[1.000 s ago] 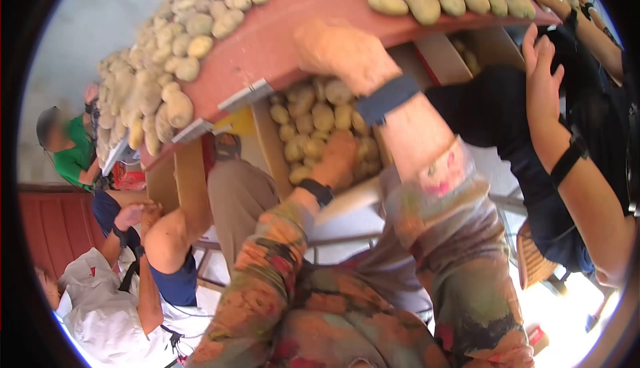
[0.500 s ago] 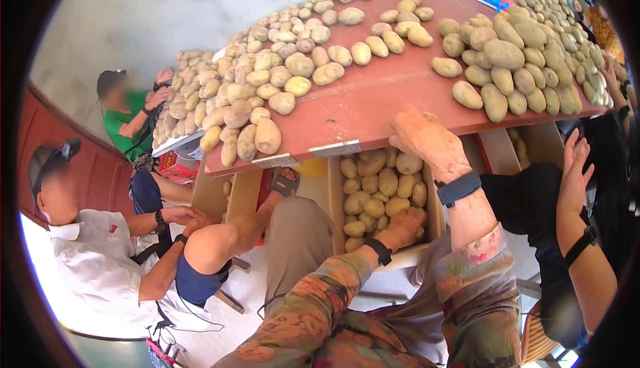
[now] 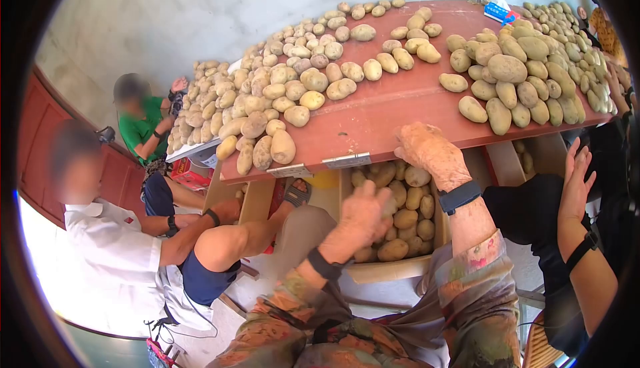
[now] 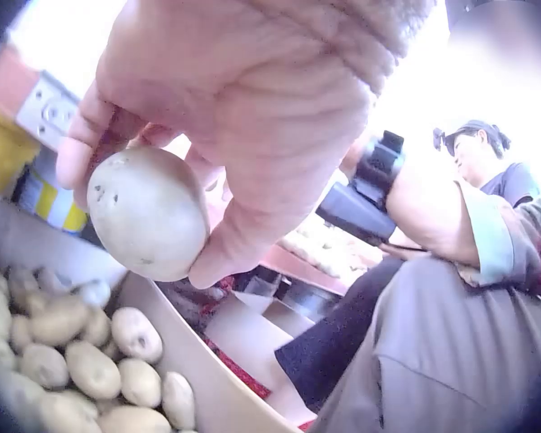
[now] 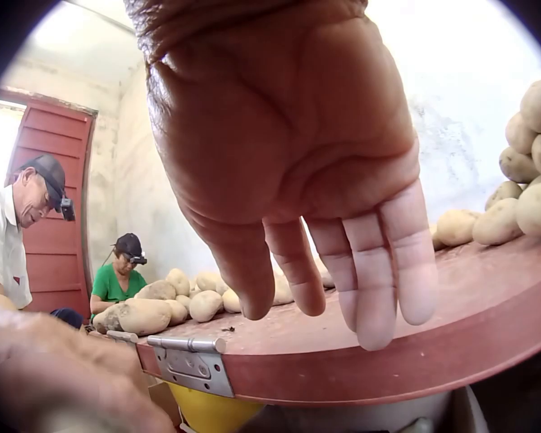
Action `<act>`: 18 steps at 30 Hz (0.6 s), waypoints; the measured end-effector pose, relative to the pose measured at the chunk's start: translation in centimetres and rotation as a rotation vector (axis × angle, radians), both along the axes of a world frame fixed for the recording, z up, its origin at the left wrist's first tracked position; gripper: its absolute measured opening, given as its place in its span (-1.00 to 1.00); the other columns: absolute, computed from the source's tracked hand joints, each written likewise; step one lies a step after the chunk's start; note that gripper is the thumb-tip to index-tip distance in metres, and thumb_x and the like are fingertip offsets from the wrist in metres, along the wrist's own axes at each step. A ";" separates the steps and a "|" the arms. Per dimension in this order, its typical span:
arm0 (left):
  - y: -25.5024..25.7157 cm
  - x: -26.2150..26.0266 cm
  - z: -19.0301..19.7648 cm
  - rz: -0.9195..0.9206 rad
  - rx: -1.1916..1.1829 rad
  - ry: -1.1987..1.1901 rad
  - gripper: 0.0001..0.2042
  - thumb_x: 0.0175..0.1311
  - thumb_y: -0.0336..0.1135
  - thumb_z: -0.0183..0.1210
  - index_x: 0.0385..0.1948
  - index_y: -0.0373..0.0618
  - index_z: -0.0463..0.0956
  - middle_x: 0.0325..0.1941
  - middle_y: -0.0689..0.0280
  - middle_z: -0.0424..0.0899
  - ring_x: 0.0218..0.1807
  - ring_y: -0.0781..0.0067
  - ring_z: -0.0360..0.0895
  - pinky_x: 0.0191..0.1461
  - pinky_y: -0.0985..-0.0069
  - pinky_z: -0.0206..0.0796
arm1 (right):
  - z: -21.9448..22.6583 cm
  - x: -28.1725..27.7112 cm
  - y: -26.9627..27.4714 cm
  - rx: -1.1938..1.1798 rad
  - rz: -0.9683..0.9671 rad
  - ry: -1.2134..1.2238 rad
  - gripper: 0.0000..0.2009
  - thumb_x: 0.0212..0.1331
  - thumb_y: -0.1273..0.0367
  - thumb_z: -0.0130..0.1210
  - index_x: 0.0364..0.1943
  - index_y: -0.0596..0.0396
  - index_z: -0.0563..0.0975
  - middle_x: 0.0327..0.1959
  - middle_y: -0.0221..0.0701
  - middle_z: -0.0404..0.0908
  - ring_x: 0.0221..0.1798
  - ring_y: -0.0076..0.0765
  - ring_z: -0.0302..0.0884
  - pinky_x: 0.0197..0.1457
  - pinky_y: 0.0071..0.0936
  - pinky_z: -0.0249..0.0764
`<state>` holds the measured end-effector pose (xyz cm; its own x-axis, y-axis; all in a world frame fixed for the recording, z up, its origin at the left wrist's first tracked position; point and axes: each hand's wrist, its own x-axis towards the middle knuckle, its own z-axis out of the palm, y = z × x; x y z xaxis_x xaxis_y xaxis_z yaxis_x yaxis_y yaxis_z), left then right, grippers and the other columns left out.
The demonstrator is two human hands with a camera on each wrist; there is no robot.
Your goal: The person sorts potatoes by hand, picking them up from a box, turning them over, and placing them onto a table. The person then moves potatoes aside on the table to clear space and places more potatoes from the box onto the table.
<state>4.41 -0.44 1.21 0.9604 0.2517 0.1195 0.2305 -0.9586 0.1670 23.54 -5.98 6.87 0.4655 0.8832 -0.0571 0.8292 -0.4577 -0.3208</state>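
Over a cardboard drawer of potatoes, my left hand is raised. Its thumb and fingers pinch a pale, roundish potato with small dark eyes, best seen in the left wrist view. My right hand is at the front edge of the red table, above the drawer's right side. In the right wrist view its relaxed fingers point down toward the tabletop, and the palm holds nothing.
A wide spread of potatoes covers the table's left side; a larger heap lies on the right. Metal hinges line the front edge. One person in white sits at left, and another person's forearm is close at right.
My left hand has come up out of the drawer with a potato and is blurred by motion. My right hand stays at the table edge. The head view has swung up and steadied.
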 end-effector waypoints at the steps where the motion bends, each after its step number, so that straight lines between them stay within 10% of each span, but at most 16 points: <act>1: 0.7 -0.2 1.6 0.059 0.035 -0.001 -0.49 -0.17 -0.27 0.32 -0.04 0.03 0.43 -0.21 0.15 0.38 -0.17 0.05 0.50 -0.18 0.21 0.44 | 0.0 0.0 0.1 -0.018 0.002 -0.005 -0.77 0.03 0.34 0.16 -0.23 0.13 0.55 -0.26 -0.12 0.62 -0.07 0.04 0.54 0.01 -0.11 0.45; 9: 8.6 0.6 7.8 0.423 0.223 -0.222 -0.56 -0.05 -0.23 0.29 -0.07 0.00 0.40 -0.17 0.13 0.43 -0.19 -0.03 0.50 -0.14 0.18 0.40 | -0.4 -0.1 -1.2 0.090 -0.020 -0.018 -0.79 0.02 0.40 0.07 -0.26 0.17 0.59 -0.26 -0.09 0.62 -0.09 0.07 0.57 -0.03 -0.14 0.50; 18: 15.3 0.8 4.5 0.442 0.456 0.016 -0.63 0.01 -0.22 0.24 -0.15 -0.16 0.43 -0.12 0.08 0.50 -0.02 0.01 0.45 0.00 0.15 0.30 | 0.2 0.1 -1.5 0.062 -0.027 -0.060 -0.79 0.03 0.33 0.13 -0.32 0.17 0.61 -0.28 -0.09 0.63 -0.12 0.05 0.57 -0.04 -0.13 0.49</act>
<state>5.21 14.90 5.67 0.7799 0.5522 0.2947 0.6199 -0.7463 -0.2422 23.69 -7.50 7.07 0.4898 0.8715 0.0260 0.8357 -0.4608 -0.2988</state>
